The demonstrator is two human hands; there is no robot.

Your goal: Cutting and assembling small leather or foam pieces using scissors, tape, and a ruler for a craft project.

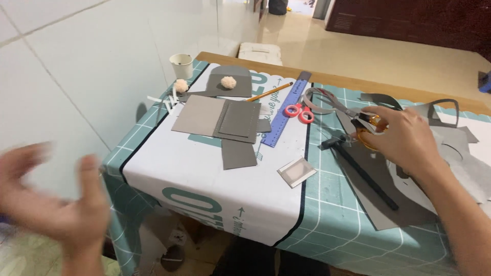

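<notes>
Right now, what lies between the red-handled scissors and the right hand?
In the head view, large metal shears lie open between the red-handled scissors and the right hand, on the cutting mat.

The large scissors point(353, 120) lie on the teal cutting mat point(327, 204), right of the blue ruler point(286, 110). Their metal blades are parted and point up and left, toward the ruler's far end; the orange-yellow handles sit under the right hand point(404, 138), whose fingers close around them. Grey felt sheets point(378, 199) lie beneath and just beyond the handles, farther from the ruler.
</notes>
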